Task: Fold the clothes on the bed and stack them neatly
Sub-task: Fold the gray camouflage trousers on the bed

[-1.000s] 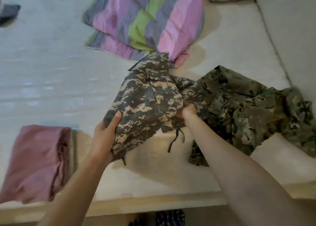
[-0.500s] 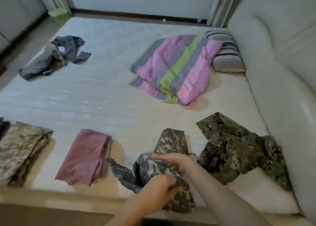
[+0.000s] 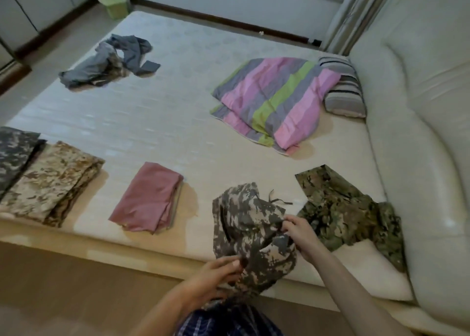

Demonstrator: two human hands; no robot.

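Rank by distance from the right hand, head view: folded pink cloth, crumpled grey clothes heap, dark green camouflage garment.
1. Dark green camouflage garment, just right of the right hand.
2. Folded pink cloth, left, along the near edge.
3. Crumpled grey clothes heap, far left, at the back.

Near-edge garment [image 3: 251,231] was grey-and-tan digital camouflage; right-edge garment [image 3: 348,213] was green-brown woodland camouflage. Folded cloth [image 3: 150,198] was plain dusty pink; left-edge pile [image 3: 50,180] was tan desert camouflage. Quilt [image 3: 277,101] bore pink, grey and lime stripes.
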